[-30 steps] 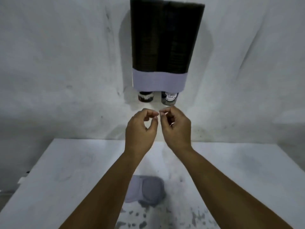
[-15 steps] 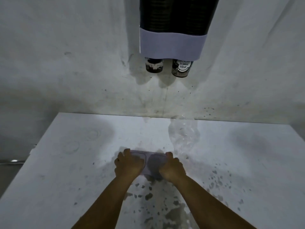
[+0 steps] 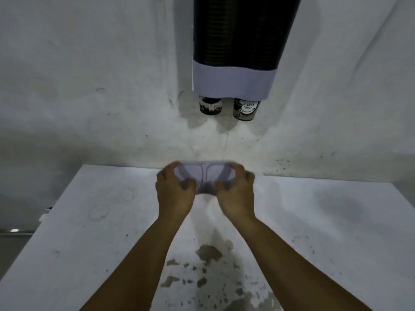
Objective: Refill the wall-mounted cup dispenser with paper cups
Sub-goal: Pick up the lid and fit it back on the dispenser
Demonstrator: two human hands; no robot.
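The wall-mounted cup dispenser point(image 3: 238, 50) hangs at the top, dark tubes above a pale lilac base band. Two printed paper cups poke out below it, one on the left point(image 3: 210, 106) and one on the right point(image 3: 246, 108) reading "to smile today". I hold a pale lilac dispenser lid point(image 3: 205, 176) with two round recesses in both hands, lifted above the white table, below the dispenser. My left hand point(image 3: 174, 194) grips its left end and my right hand point(image 3: 237, 194) its right end. The lid is blurred.
A white table point(image 3: 89, 243) reaches to the white wall point(image 3: 89, 86). Its near middle has chipped, stained patches point(image 3: 208, 252). Faint ring marks point(image 3: 128, 195) lie on its left part. The table's left edge drops off to a dark floor.
My hands dropped from under the dispenser to the table and took hold of the lilac lid. They have since lifted it off the table toward the wall.
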